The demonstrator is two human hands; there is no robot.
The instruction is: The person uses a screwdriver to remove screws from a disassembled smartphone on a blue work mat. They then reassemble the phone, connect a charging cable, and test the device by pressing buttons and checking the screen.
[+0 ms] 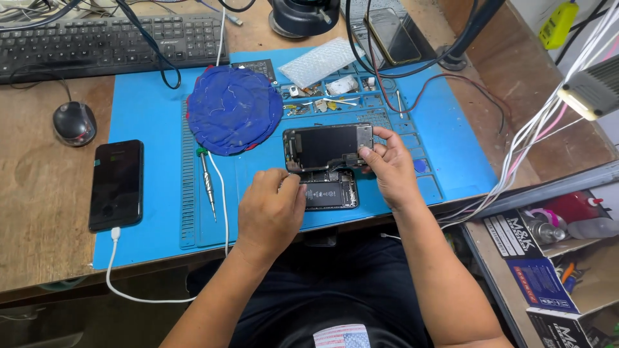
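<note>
Clearly the right hand (389,166) pinched the lifted phone screen (329,145); the left hand's (271,209) fingers pressed the opened phone body (330,191), so tilting further risked tearing hidden cables.

An opened phone body (330,191) lies on a blue work mat (148,109), its insides showing. The left hand (271,209) rests on the body's left edge, fingertips pressed at the seam. The right hand (389,166) pinches the right end of the lifted screen panel (325,146) — the panel stands tilted above the body, glass side away. Just left lies a green-tipped screwdriver (207,182), beside a round blue pad (233,108). Further left, off the mat's edge, a black phone (117,183) sits with a white cable (129,283) plugged in; a mouse (74,122) and keyboard (103,42) lie beyond.
</note>
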